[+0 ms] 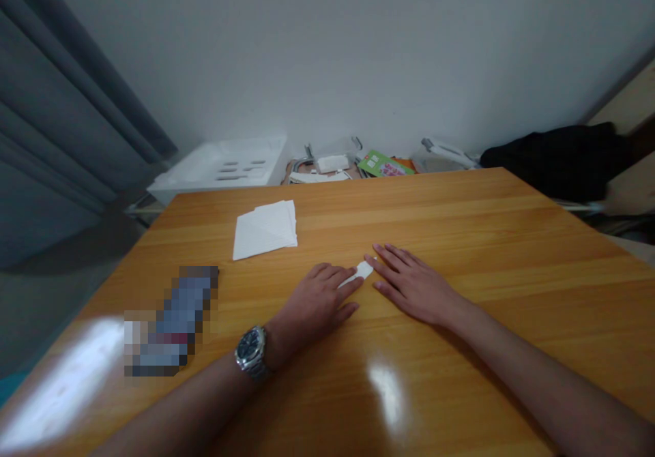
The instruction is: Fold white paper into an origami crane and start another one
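Observation:
A small folded piece of white paper lies on the wooden table. My left hand, with a metal watch on its wrist, rests over the paper's left part, fingers stretched out and pressing it down; that part is hidden beneath them. My right hand lies flat on the tabletop with fingers spread, its index fingertip at the paper's right end. Farther back on the left sits a stack of white paper sheets, apart from both hands.
A pixelated, phone-like object lies on the table's left side. Beyond the far edge are a white tray, a green booklet, a small white box and dark cloth. A grey curtain hangs at left.

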A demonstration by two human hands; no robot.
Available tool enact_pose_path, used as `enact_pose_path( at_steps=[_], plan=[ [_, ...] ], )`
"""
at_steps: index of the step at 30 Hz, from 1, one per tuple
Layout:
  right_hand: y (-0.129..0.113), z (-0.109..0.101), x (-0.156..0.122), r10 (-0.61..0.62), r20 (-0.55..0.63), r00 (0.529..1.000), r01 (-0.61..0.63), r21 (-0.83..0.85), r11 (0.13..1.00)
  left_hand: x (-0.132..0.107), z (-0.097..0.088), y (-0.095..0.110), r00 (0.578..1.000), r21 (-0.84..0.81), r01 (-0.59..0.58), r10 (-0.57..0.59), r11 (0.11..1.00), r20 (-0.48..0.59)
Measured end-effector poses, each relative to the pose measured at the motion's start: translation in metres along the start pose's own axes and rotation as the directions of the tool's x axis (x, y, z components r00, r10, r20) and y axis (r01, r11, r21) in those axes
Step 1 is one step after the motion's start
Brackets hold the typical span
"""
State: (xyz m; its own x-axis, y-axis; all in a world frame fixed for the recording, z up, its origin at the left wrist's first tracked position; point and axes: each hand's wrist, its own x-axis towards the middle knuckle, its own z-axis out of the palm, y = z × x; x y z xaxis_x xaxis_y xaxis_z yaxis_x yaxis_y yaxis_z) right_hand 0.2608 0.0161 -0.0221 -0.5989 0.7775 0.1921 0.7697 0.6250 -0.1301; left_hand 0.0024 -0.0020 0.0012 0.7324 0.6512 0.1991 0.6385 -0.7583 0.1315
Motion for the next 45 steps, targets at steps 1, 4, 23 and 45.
enact_pose_path(
  at_steps=[1,4,23,45],
  plan=[
    [0.0,0.001,0.0,-0.001,0.002,1.0,0.001,0.001,1.0,0.0,0.0,0.0,1.0,0.001,0.002,-0.002,1.0,-0.002],
    [0.001,0.002,0.0,-0.009,0.031,0.999,0.009,0.0,1.0,0.0,0.0,0.0,1.0,-0.002,0.005,-0.005,1.0,-0.009],
    [0.006,0.002,0.004,0.014,0.039,0.999,-0.016,0.043,0.999,0.0,-0.001,0.002,1.0,-0.006,0.013,-0.013,1.0,0.016],
    [-0.01,0.001,0.004,-0.17,0.121,0.978,0.148,0.173,0.974,0.001,-0.002,0.012,1.0,0.029,0.027,-0.027,0.999,-0.01]
  ],
)
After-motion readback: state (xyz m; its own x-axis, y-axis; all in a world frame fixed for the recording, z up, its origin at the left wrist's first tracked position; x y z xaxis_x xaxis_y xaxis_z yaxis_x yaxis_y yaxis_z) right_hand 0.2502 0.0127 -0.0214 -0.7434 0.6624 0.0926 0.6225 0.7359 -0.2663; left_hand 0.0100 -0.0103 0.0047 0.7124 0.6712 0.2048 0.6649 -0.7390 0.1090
